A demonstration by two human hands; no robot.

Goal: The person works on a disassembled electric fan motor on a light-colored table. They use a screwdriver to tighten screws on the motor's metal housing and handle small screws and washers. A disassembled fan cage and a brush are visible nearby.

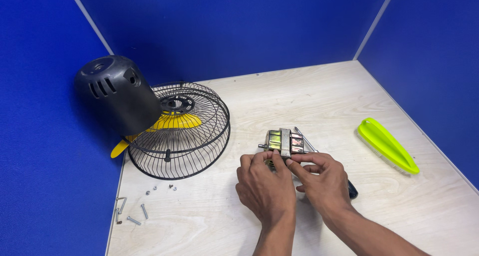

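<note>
Fan motor (pixel 283 142), a small metal block with a stub shaft, sits on the wooden table (pixel 319 96) just beyond both hands. Far to the left of the left hand (pixel 263 183) lie the black wire fan guards (pixel 192 136), a black motor housing (pixel 117 94) leaning on them. Well right of the right hand (pixel 323 182) lies a lime-green brush (pixel 386 146). Both hands pinch the motor's near edge with curled fingertips. Loose screws (pixel 135 213) lie far left.

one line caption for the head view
Both hands grip a small metal fan motor beside stacked black wire grilles.
</note>
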